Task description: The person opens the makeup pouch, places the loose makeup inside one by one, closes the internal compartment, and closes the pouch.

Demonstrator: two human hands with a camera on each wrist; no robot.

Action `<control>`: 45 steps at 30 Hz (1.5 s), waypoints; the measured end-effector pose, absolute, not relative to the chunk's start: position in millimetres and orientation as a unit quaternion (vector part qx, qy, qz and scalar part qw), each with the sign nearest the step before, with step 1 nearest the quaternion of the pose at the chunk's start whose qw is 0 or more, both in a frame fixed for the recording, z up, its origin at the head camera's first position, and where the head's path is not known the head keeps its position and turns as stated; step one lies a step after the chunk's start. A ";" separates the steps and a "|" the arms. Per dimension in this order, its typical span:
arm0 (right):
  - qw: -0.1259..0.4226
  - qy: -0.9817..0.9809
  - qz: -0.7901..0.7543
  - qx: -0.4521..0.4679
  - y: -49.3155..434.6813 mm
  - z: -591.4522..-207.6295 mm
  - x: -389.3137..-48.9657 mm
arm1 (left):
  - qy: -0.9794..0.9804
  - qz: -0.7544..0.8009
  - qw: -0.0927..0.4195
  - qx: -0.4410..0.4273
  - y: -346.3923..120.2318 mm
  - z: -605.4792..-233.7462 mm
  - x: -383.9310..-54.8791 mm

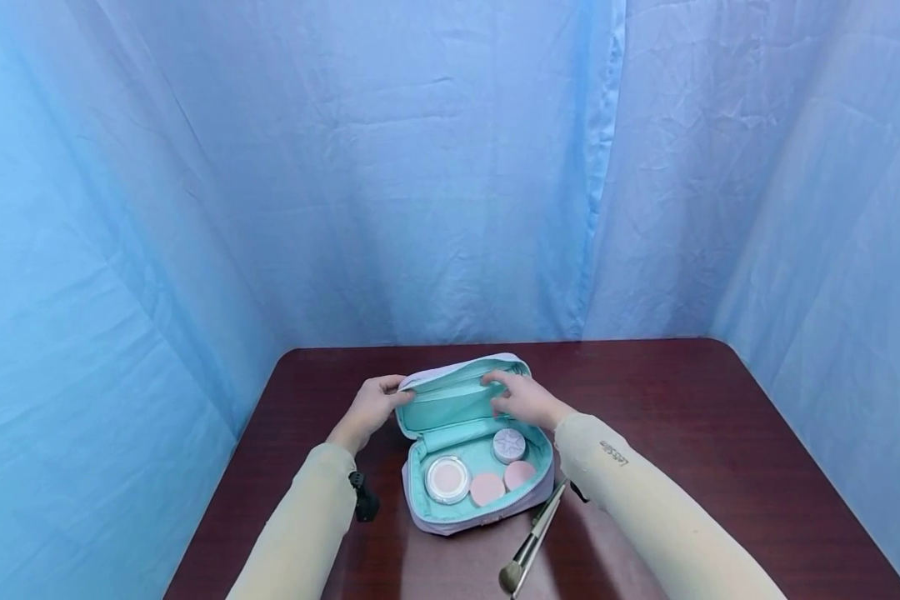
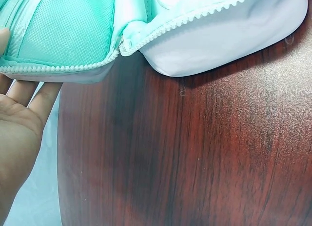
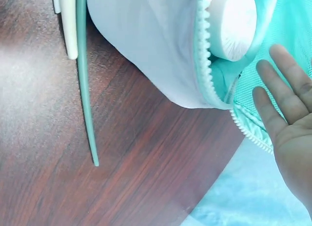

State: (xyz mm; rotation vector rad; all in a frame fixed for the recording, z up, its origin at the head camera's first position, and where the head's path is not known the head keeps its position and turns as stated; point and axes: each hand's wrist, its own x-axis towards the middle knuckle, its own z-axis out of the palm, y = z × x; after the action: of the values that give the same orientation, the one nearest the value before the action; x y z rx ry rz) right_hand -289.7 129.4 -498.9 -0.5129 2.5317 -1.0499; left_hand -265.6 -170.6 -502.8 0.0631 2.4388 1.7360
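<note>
A lavender makeup bag (image 1: 480, 521) with a mint-green lining lies unzipped, its lid (image 1: 450, 407) raised. At the lid's left edge, my left hand (image 1: 371, 410) grips it, thumb on the inside and fingers behind the zipper edge. My right hand (image 1: 527, 400) is at the lid's right inner side, its fingers extended over the mesh pocket (image 3: 251, 94). In the bag's base sit a round compact (image 1: 447, 480) with a silvery rim, two pink round pieces (image 1: 487, 489) and a pale patterned round jar (image 1: 508, 446). Most of the left fingers are hidden behind the lid in the head view.
Makeup brushes (image 1: 528, 550) lie on the dark red-brown wooden table (image 1: 660, 433) in front of the bag's right side, their handles (image 3: 85, 99) beside it. Blue curtains (image 1: 420, 183) hang behind the table and along both sides.
</note>
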 end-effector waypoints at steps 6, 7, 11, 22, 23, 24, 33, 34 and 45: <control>0.167 0.902 -0.346 -0.197 123.5 -498.3 -290.7 | 0.815 0.576 0.062 0.024 -169.4 -503.9 -265.4; 0.164 0.903 -0.345 -0.198 122.7 -498.6 -290.6 | 0.816 0.574 0.059 0.026 -168.6 -503.5 -265.0; 0.156 0.906 -0.342 -0.194 120.9 -500.1 -290.4 | 0.815 0.577 0.028 0.046 -164.9 -499.7 -263.1; 0.166 0.907 -0.346 -0.173 123.3 -500.2 -291.2 | 0.822 0.481 -0.262 0.158 -148.2 -474.4 -251.9; 0.166 0.907 -0.346 -0.173 123.5 -499.6 -291.2 | 0.825 0.467 -0.263 0.177 -145.8 -472.1 -250.8; 0.166 0.907 -0.346 -0.173 123.8 -499.5 -291.3 | 0.831 0.453 -0.258 0.192 -143.7 -470.7 -250.0; 0.160 0.911 -0.336 -0.180 124.4 -499.4 -293.5 | 0.917 0.360 -0.081 0.152 -132.0 -477.4 -247.0; 0.159 0.911 -0.336 -0.182 124.6 -499.7 -293.6 | 0.923 0.347 -0.075 0.148 -130.9 -478.6 -247.7; 0.145 0.911 -0.332 -0.197 127.5 -500.7 -293.5 | 0.963 0.227 0.009 0.142 -114.3 -479.1 -252.2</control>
State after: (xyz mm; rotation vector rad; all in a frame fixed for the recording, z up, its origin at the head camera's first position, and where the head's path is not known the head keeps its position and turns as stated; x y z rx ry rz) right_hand -293.5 127.5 -500.7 -0.5687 2.6253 -0.9563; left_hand -252.2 -114.3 -479.1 0.4421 3.0095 0.7101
